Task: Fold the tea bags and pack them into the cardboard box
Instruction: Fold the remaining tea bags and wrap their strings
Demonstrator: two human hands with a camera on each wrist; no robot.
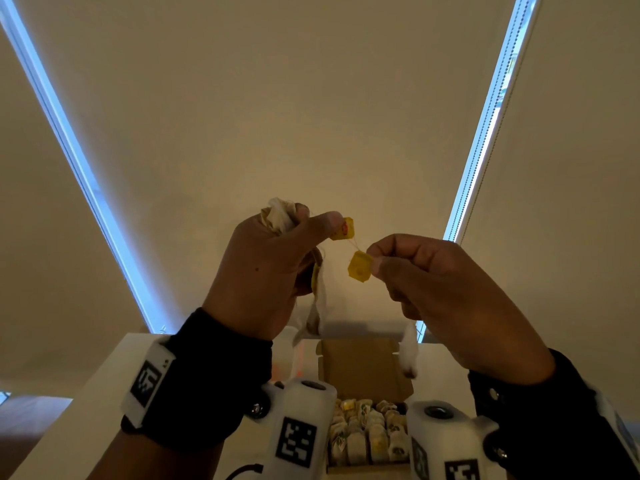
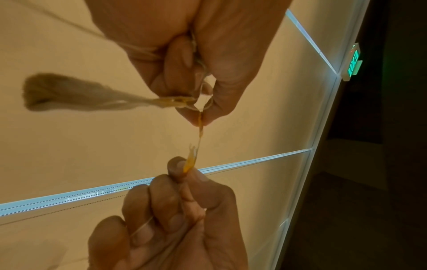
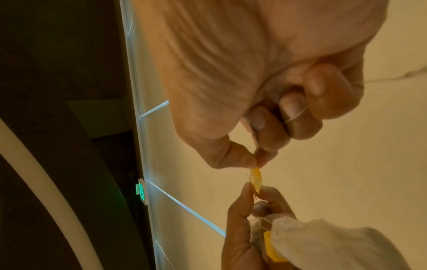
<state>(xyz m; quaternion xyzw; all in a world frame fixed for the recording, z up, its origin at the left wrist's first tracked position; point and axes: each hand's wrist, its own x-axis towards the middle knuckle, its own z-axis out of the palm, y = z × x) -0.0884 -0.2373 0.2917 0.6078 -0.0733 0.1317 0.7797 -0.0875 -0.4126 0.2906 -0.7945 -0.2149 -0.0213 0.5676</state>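
Both hands are raised in front of a beige blind. My left hand [image 1: 329,223] grips a bunch of tea bags [image 1: 277,216] and pinches a yellow tag [image 1: 343,229] between thumb and finger. Another tea bag [image 1: 317,306] dangles below its palm. My right hand [image 1: 375,263] pinches a second yellow tag [image 1: 360,271], and a thin thread [image 1: 355,244] joins the two tags. A tea bag [image 1: 408,351] hangs under the right hand. Below them, the open cardboard box [image 1: 367,365] holds several folded tea bags [image 1: 367,434]. In the right wrist view the right hand's tag [image 3: 255,176] nearly touches the left hand's fingertips [image 3: 246,190].
The box stands on a white table [image 1: 114,386], with a pale translucent container [image 1: 291,358] just to its left. Bright window strips [image 1: 485,133] edge the blind. A green exit sign [image 2: 353,62] glows on a dark wall to the side.
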